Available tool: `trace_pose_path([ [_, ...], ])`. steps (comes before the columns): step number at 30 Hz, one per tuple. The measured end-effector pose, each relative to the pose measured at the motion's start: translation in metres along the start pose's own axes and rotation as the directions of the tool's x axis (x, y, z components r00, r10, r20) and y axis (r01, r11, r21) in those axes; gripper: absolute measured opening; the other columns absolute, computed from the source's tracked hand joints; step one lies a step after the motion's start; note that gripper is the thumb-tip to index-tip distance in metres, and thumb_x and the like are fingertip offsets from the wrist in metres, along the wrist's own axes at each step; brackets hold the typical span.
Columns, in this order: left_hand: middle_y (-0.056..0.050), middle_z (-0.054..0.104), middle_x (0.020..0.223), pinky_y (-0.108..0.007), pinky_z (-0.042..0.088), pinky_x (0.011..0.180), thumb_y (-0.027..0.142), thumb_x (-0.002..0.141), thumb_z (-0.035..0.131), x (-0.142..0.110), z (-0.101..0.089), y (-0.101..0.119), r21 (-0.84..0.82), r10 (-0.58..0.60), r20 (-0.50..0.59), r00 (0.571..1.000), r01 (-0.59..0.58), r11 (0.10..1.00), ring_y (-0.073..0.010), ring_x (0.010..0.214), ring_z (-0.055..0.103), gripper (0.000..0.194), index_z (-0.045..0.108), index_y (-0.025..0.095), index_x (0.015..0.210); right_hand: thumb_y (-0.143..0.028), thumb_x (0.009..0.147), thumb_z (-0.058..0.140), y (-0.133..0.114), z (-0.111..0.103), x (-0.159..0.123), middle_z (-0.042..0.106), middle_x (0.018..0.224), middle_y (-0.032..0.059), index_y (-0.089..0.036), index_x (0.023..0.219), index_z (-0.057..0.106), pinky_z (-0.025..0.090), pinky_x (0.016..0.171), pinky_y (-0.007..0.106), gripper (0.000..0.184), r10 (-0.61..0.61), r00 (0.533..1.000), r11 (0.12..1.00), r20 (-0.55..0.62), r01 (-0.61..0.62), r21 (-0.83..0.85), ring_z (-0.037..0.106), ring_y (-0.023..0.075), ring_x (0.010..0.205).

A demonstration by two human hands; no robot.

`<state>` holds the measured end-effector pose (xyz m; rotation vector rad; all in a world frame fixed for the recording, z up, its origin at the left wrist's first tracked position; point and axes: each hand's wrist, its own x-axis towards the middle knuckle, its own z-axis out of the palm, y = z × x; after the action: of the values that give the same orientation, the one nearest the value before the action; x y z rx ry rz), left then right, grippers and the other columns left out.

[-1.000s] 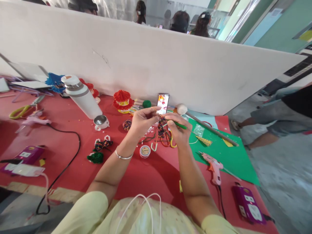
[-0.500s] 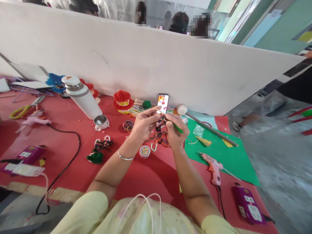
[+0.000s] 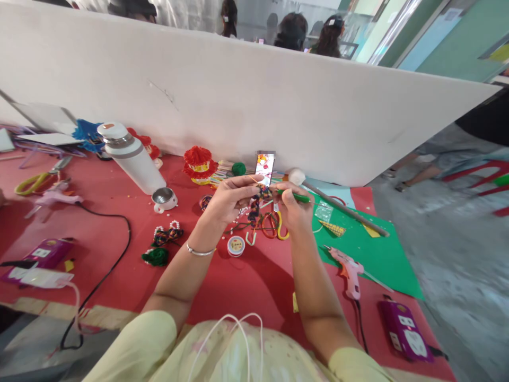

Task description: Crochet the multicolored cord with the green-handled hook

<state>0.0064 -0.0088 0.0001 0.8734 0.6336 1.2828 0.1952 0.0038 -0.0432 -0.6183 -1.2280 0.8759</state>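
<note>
Multicoloured yarn strip (image 3: 254, 210) hangs from the left hand (image 3: 230, 199), which pinches its upper end narrowly between thumb and fingers. Just right of that pinch, the right hand (image 3: 295, 208) is closed around a green-handled tool (image 3: 297, 196) lying crosswise, one end towards the yarn — whether its tip sits in a loop is too small to tell. Right below the grip, scissors (image 3: 280, 227) with a yellow handle lie on the red table covering (image 3: 254, 292), and a pale bent piece (image 3: 250, 239) rests to their left. Directly beyond the fingertips a phone (image 3: 264, 165) stands upright, its screen lit. A small round tub (image 3: 236, 246) sits below and left of the hands; a multicoloured yarn ball (image 3: 205, 202) lies just beside the left one, partly hidden. Farther left come a steel-lined cup (image 3: 164, 198) and a tall white flask (image 3: 135, 164), with a fringed red ornament (image 3: 199, 162) beyond the left wrist. To the right of the grip spreads a green sheet (image 3: 382, 260), a pink glue gun (image 3: 350, 273) on its near edge. Past everything on the table rises a white partition (image 3: 258, 95) — several people's heads show above it.
</note>
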Motion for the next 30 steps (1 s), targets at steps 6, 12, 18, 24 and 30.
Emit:
trace_pose_path([
  [6, -0.003, 0.076, 0.070, -0.021, 0.017, 0.039, 0.023, 0.059, 0.101, -0.002, 0.005, 0.000, 0.050, 0.071, -0.062, 0.996, -0.068, 0.996, -0.0002, 0.043, 0.034, 0.032, 0.090, 0.021, 0.089, -0.057, 0.089, 0.082, -0.003, 0.002, -0.001, 0.087, 0.097, 0.0030, -0.032, 0.097, 0.086, 0.066, 0.079, 0.039, 0.028, -0.053, 0.998, 0.994, 0.033, 0.056, -0.096, 0.081, 0.0229, 0.092],
  [12, 0.001, 0.066, 0.056, -0.020, 0.014, 0.039, 0.021, 0.059, 0.099, -0.004, 0.002, 0.007, 0.040, 0.012, -0.041, 0.999, -0.011, 0.999, 0.0010, 0.040, 0.029, 0.029, 0.090, 0.018, 0.086, -0.040, 0.092, 0.082, -0.020, 0.002, 0.002, 0.087, 0.101, -0.0010, -0.039, 0.104, 0.086, 0.067, 0.089, 0.045, 0.012, -0.266, 0.946, 0.932, 0.184, 0.302, -0.203, 0.081, 0.0228, 0.096],
  [18, 0.001, 0.066, 0.056, -0.021, 0.013, 0.040, 0.017, 0.059, 0.094, -0.005, 0.000, 0.015, 0.036, -0.029, -0.010, 1.000, 0.030, 0.999, 0.0005, 0.039, 0.028, 0.025, 0.089, 0.018, 0.084, -0.026, 0.092, 0.083, -0.036, -0.001, 0.008, 0.087, 0.110, -0.0026, -0.044, 0.119, 0.082, 0.067, 0.084, 0.044, 0.032, -0.434, 0.819, 0.798, 0.376, 0.543, -0.261, 0.081, 0.0220, 0.095],
  [24, -0.002, 0.069, 0.058, -0.021, 0.013, 0.040, 0.016, 0.060, 0.091, -0.005, -0.003, 0.017, 0.043, -0.043, 0.011, 0.999, 0.042, 0.998, -0.0001, 0.039, 0.029, 0.020, 0.088, 0.017, 0.081, -0.018, 0.091, 0.083, -0.047, -0.006, 0.009, 0.087, 0.115, -0.0051, -0.045, 0.126, 0.079, 0.066, 0.086, 0.046, 0.045, -0.412, 0.777, 0.742, 0.476, 0.589, -0.320, 0.079, 0.0228, 0.099],
  [30, -0.002, 0.071, 0.060, -0.021, 0.014, 0.039, 0.018, 0.060, 0.092, -0.007, -0.006, 0.017, 0.074, -0.021, 0.019, 1.000, 0.019, 0.997, -0.0001, 0.039, 0.029, 0.020, 0.089, 0.017, 0.080, -0.020, 0.092, 0.082, -0.052, -0.009, 0.009, 0.087, 0.114, -0.0041, -0.044, 0.126, 0.079, 0.066, 0.085, 0.045, 0.042, -0.415, 0.765, 0.755, 0.493, 0.592, -0.282, 0.080, 0.0222, 0.097],
])
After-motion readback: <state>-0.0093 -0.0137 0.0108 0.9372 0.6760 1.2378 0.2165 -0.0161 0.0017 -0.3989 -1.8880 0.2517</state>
